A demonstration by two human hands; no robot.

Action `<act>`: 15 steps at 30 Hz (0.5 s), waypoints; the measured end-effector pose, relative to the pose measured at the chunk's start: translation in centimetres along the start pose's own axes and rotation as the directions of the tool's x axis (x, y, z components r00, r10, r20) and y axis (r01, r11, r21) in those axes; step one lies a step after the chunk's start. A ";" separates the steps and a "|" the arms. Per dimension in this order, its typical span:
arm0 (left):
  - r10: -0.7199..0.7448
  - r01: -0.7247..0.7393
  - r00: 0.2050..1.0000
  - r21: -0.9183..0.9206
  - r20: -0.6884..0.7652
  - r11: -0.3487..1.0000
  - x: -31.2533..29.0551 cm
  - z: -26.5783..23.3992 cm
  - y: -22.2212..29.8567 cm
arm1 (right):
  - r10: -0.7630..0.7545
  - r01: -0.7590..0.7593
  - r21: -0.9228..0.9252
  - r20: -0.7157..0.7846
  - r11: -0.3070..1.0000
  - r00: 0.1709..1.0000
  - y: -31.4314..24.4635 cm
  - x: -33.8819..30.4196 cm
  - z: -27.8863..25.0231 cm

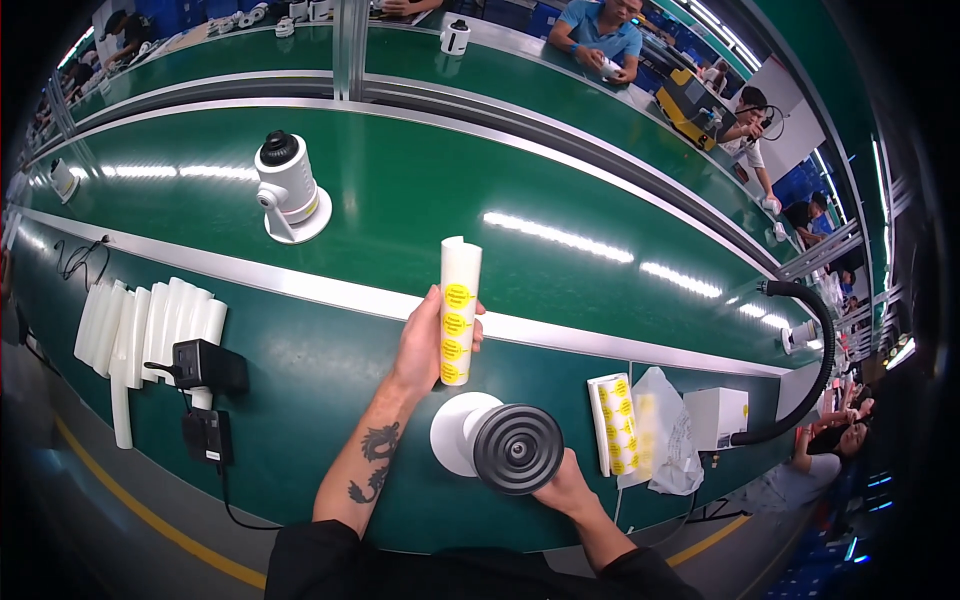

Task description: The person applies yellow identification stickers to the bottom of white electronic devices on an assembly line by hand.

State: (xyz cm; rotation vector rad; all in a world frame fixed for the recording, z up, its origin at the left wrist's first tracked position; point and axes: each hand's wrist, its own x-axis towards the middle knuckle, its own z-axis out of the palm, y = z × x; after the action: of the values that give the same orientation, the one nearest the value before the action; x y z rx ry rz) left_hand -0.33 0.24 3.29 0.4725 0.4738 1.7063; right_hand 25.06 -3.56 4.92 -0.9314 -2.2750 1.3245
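Note:
My left hand (415,348) is wrapped round an upright roll of white backing sheet (460,268) with round yellow stickers down its side. Below it, a white device with a black ribbed round end (518,448) stands over the near bench, its black end facing up toward me. A white round plate (452,436) shows at its left side. Closed on that device from the right is my right hand (568,488); most of its fingers are hidden behind the black disc.
White tubes or rolls (165,325) lie at left beside black power adapters (208,368). A sticker sheet (615,425), plastic bag (670,430) and white box (716,418) with a black hose (820,370) sit at right. Another white device (290,195) stands on the green belt; people work beyond.

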 end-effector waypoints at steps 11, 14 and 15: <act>0.010 -0.065 0.977 0.251 0.215 0.966 -0.2 3.0 -0.2 | -0.151 0.253 0.276 -0.342 0.927 0.928 -5.4 10.1 -4.4; 0.028 -0.100 0.963 0.257 0.270 0.961 -0.3 3.5 -0.4 | -0.209 0.339 0.322 -0.375 0.884 0.903 -4.5 11.5 -3.1; 0.024 -0.083 0.966 0.222 0.258 0.971 -0.2 3.5 -0.5 | -0.192 0.348 0.356 -0.406 0.867 0.893 -4.5 11.7 -2.9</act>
State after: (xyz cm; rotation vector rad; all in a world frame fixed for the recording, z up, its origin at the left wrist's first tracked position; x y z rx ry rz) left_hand 2.05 0.36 5.93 0.8697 0.4780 1.6206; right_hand 16.69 4.76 9.96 -0.6070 -1.6733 1.3149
